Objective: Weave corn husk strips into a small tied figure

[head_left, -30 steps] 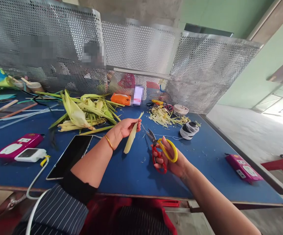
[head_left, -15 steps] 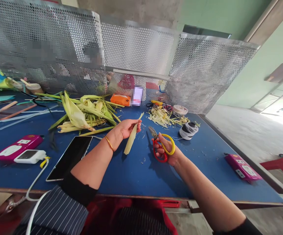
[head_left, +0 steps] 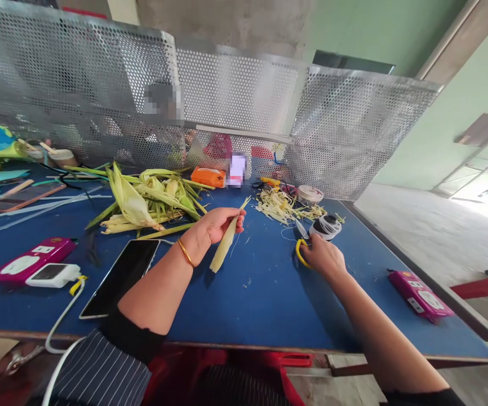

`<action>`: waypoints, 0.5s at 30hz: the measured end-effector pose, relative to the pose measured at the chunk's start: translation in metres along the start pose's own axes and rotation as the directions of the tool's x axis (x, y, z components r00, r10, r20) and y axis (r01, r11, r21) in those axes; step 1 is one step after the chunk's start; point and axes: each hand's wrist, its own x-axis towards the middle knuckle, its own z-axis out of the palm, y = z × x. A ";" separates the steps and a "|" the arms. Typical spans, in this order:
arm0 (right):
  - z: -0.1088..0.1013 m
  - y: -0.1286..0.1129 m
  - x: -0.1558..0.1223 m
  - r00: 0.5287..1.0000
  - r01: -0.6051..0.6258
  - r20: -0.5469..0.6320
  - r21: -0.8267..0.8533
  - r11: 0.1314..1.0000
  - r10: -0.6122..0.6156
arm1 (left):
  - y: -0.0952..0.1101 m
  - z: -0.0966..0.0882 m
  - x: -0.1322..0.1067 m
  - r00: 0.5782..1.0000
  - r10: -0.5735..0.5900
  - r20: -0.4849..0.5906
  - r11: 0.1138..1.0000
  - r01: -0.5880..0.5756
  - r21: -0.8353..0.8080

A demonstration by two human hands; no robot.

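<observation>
Orange packet [head_left: 208, 177] and two magenta packets [head_left: 421, 296]

Daylight glares at right; soft shadows, stretched edges.

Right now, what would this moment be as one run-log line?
left hand: holds husk strip | right hand: holds scissors near thread spool | husk pile: on blue table

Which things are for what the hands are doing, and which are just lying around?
Probably for the job:
corn husk strip, pinched in the left hand
scissors, at the right hand
spool of white thread
corn husk pile

Probably just lying around:
dark-screened device
orange packet
left purple pack
right purple pack
</observation>
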 end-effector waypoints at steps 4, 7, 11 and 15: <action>-0.002 -0.013 -0.005 0.996 0.076 -0.035 -0.098 0.992 -0.080 | -0.003 0.007 -0.012 0.998 0.014 0.068 0.999 -0.016 0.032; 0.002 -0.039 -0.009 0.971 0.239 0.004 -0.010 0.971 -0.239 | -0.009 0.009 -0.020 0.988 0.025 0.153 0.999 -0.028 0.015; 0.026 -0.076 -0.015 0.844 0.241 0.210 0.674 0.698 -0.494 | -0.019 0.012 -0.024 0.985 0.006 0.175 1.000 -0.008 0.013; 0.049 -0.082 -0.018 0.813 0.016 0.298 0.847 0.531 -0.500 | -0.029 0.014 -0.021 0.987 -0.017 0.161 0.999 0.010 0.050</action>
